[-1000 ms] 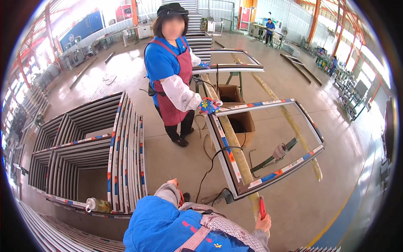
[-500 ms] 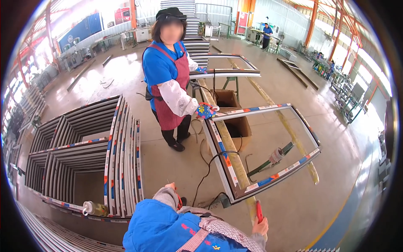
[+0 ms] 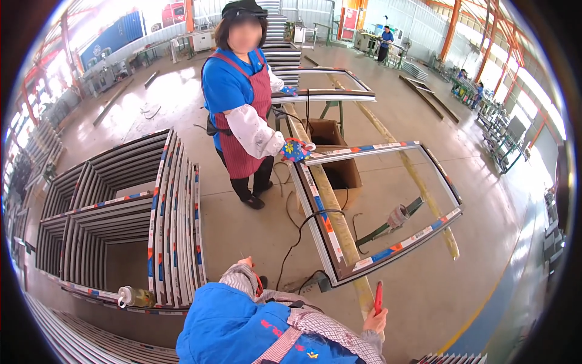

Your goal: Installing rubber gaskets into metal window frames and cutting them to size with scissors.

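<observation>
Gripping slim, straight red tool [image 3: 379, 297] in tightly curled right hand [image 3: 375, 321], ideally angling clear of rectangular grey-and-brown frame [image 3: 398, 246], not making out left hand's [image 3: 246, 262] opening or hold.

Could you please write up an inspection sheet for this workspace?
Surface: two yellowish beams running beneath the frame.
Job's things: the frame is rectangular, dark-sided, with orange, blue and white strips; the red tool is raised beside its near end.
Clutter: bottle on the frame stack; cardboard box under the beams.
Hands: right hand closed on the red tool; left hand apart from the frame, contents unclear.
Cables: black cable across the frame's left side.
Surroundings: co-worker at the frame's far left corner.
</observation>
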`<state>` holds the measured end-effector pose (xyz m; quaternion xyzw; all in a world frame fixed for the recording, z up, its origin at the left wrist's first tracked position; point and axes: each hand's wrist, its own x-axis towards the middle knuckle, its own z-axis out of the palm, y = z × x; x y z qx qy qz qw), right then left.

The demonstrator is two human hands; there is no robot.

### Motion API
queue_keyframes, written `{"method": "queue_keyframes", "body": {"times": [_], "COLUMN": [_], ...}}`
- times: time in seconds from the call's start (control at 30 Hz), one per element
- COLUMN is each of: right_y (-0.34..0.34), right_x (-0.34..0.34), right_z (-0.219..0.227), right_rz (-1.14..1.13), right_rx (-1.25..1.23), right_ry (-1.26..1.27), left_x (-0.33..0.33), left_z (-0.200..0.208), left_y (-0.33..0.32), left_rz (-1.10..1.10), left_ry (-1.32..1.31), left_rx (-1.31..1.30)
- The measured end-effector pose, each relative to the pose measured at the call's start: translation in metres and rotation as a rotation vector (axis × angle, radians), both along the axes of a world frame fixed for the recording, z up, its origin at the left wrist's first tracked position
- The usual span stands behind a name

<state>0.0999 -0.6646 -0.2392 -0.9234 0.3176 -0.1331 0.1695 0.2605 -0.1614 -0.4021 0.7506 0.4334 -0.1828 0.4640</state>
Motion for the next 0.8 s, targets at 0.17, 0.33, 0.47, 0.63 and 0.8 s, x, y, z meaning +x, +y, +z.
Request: {"method": "queue_keyframes", "body": {"times": [0.17,0.33,0.47,0.63,0.8], "right_y": [-0.003,-0.004,-0.004,-0.004,-0.005], "right_x": [0.002,0.000,0.005,0.006,0.003], "right_z": [-0.003,-0.002,-0.004,-0.004,-0.004], "right_rz": [0.016,0.007,-0.004,0.020,0.016], "right_rx": [-0.001,-0.014,-0.008,0.003,0.005], "right_ry": [0.011,0.016,0.025,0.049,0.060], "left_x": [-0.003,0.005,0.006,0.000,-0.003], "left_z": [-0.018,-0.015,0.019,0.027,0.017], "left_y": [0.008,0.004,0.000,-0.003,0.004], "left_rz": [0.042,0.168,-0.163,0.286,0.163], "left_ry": [-0.023,0.030,0.027,0.083,0.124], "left_rx": [-0.081,-0.141,0.003,-0.102,-0.071]}}
